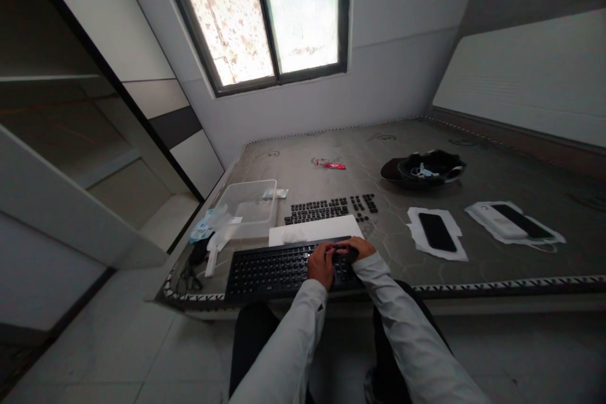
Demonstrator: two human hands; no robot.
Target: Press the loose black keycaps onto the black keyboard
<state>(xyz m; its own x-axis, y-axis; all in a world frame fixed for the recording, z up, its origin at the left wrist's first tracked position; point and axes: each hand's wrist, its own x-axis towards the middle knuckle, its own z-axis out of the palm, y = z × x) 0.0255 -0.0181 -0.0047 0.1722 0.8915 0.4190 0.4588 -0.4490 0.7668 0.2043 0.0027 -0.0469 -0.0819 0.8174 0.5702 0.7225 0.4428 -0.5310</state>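
Though near, keyboard (pixel 272 269) partly hidden.

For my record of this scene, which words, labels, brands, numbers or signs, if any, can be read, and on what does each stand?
No text can be read.
Keyboard: any marks are too small and dark to read.
Loose keys: any letters are too small to read.
Red strip: any print is too blurred to read.

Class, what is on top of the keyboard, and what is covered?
The left hand and right hand are over the right end of the keyboard, a dark unclear object between them. Whatever they cover cannot be seen.
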